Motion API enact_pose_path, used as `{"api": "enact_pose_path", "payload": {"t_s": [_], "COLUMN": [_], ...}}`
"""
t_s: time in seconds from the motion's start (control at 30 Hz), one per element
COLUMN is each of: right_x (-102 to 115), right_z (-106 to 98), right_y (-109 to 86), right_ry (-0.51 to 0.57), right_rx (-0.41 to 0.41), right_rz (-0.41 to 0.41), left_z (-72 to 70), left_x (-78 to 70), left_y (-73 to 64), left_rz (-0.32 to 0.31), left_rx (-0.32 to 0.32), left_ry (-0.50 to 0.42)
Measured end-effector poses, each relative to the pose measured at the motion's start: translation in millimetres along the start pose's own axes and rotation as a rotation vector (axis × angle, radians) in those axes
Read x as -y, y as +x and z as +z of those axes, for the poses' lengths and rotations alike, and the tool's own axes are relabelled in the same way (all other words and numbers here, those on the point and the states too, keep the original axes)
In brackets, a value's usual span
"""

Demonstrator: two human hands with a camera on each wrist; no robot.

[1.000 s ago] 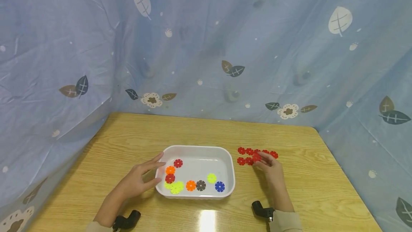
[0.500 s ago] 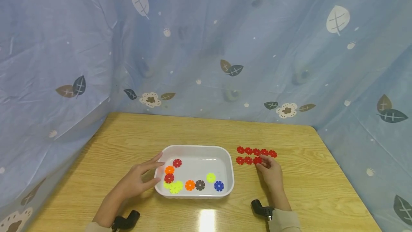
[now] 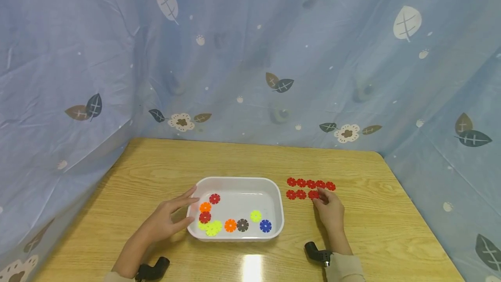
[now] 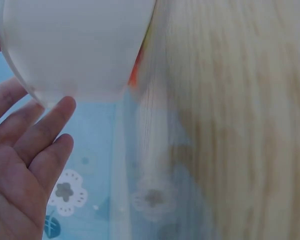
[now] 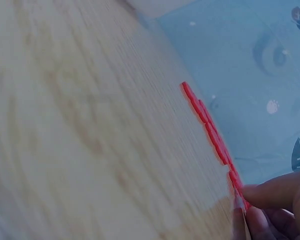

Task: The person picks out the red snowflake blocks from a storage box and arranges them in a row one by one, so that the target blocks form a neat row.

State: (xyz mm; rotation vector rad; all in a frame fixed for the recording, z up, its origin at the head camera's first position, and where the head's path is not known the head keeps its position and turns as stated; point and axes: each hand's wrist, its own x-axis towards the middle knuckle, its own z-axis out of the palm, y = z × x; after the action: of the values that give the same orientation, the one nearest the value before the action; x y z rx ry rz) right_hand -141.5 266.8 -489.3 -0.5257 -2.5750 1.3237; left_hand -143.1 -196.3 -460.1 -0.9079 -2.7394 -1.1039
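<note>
My left hand (image 3: 164, 220) is at the left end of a white plastic tray (image 3: 242, 179), its fingers extended and touching the rim. In the left wrist view, the fingers (image 4: 47, 127) lie along the tray's outer wall (image 4: 75, 55). My right hand (image 3: 330, 213) pinches a red snowflake disc (image 3: 313, 194) between thumb and fingers, low at the table, at the right end of the front row. Left of it, across a small gap, lie two red discs (image 3: 296, 194). Behind them runs a longer row of red discs (image 3: 311, 184). In the right wrist view, the thumb (image 5: 270, 192) is on the disc's edge.
Inside the tray lie red, orange (image 3: 230, 225), yellow (image 3: 213, 228), dark brown (image 3: 242, 225) and blue (image 3: 265, 226) discs, mostly along its front and left sides. A wooden table (image 3: 219, 153) carries everything. Blue patterned cloth (image 3: 235, 64) hangs behind it.
My right hand has brought its red disc down from over the front row to that row's right end, then shifted it slightly right, leaving a gap. The left hand stays at the tray.
</note>
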Motion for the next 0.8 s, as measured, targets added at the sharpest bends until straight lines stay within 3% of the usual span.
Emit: {"api": "enact_pose_path", "payload": {"t_s": [0.3,0.5,0.8], "right_x": [-4,2,34], "right_z": [-1,-3,-7], "right_y": [1.5,0.0,-13.3], "right_ry": [0.142,0.218,0.337], "right_rx": [-0.02,-0.01,0.116], "right_rz": [0.041,0.014,-0.048], "left_z": [-0.5,-0.3,-1.0], "left_x": [-1.2,-1.2,-1.1], "left_y": [-0.5,-1.1,-0.8], "left_rz": [-0.01,0.0,-0.007], "left_rx": [0.005,0.002,0.004], "left_ry": [-0.002,0.002,0.001]}}
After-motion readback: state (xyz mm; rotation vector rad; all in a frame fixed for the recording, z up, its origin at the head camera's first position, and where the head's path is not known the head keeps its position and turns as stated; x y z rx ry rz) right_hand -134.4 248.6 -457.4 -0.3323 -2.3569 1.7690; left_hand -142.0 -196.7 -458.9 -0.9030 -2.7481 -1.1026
